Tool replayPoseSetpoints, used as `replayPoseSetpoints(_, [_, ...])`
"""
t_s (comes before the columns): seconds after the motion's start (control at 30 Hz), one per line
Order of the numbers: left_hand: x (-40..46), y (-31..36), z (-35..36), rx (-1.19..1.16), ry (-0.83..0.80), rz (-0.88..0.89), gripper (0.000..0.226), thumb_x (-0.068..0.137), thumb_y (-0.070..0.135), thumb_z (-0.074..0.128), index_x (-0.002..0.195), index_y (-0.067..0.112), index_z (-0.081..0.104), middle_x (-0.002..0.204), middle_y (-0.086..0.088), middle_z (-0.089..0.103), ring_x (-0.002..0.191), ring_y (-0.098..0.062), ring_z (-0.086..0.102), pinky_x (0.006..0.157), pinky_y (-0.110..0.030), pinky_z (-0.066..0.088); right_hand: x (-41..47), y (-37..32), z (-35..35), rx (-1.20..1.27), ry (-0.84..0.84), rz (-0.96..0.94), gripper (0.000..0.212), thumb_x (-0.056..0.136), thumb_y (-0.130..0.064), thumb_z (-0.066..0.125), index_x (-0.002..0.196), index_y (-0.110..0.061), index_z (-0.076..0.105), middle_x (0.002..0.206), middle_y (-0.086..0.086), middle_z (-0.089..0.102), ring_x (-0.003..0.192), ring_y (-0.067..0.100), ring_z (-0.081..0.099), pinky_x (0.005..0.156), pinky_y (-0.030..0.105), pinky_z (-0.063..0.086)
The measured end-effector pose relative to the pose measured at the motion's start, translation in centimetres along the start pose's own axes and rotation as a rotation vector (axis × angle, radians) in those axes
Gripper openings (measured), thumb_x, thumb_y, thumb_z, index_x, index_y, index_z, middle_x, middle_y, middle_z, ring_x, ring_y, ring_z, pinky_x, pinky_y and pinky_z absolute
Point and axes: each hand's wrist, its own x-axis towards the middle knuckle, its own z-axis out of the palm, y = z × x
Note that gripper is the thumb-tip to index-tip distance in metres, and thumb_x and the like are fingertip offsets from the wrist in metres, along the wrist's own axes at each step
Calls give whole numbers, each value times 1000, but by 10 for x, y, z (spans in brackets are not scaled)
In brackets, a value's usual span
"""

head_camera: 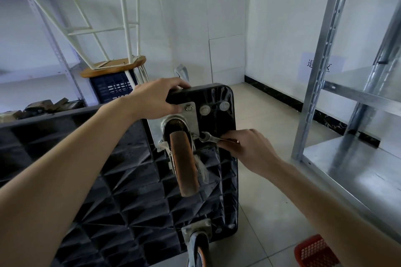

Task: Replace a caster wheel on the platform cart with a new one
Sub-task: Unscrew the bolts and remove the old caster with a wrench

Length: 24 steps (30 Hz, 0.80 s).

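The black platform cart (121, 175) stands on its side, ribbed underside facing me. A worn brown caster wheel (184, 165) sticks out from a metal mounting plate (191, 115) near the cart's top corner. My left hand (156, 99) grips the cart's top edge, thumb beside a bolt on the plate. My right hand (247, 149) pinches a small metal wrench (209, 137), whose open jaw sits at the plate's lower right bolt. A second caster (198, 243) shows at the cart's lower edge.
A metal shelving rack (347, 97) stands close on the right. A red perforated basket (314, 251) lies on the tiled floor at lower right. An upturned white-legged stool (112, 65) rests on a dark crate behind the cart.
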Motion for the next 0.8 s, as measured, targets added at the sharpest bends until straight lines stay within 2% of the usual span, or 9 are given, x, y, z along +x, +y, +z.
replayPoseSetpoints(0.13, [1,-2,0,-13,-9,-7,52,87,29,76,129,45,51,105,27,64,84,1,61,77,-32,44,-2,4,15,94,24,49,21,96,-52,57,97,-38,73,66,-9,65,62,6,59,57,34,45])
replayPoseSetpoints(0.3, [2,-1,2,-15,-5,-4,53,86,28,77,128,48,51,104,28,65,80,4,60,75,-31,47,-4,8,21,109,58,50,16,96,-50,58,96,-42,71,66,-13,62,64,4,57,53,28,37])
replayPoseSetpoints(0.43, [2,-3,1,-31,-14,1,54,86,28,77,129,47,51,105,25,67,78,2,60,74,-33,47,-5,6,20,69,12,50,19,97,-52,56,100,-42,72,65,-14,60,63,3,54,53,26,35])
replayPoseSetpoints(0.67, [2,-2,1,-57,-17,0,53,86,26,77,129,45,51,105,23,67,64,7,56,69,-30,44,-6,-3,25,50,70,27,23,98,-51,55,106,-40,73,75,-16,65,70,7,58,54,26,35])
replayPoseSetpoints(0.8, [1,0,1,-46,-16,-4,53,87,25,77,129,45,52,105,24,67,65,7,56,68,-29,43,-5,-2,25,79,68,42,22,97,-51,57,105,-39,73,77,-16,68,71,5,57,55,26,38])
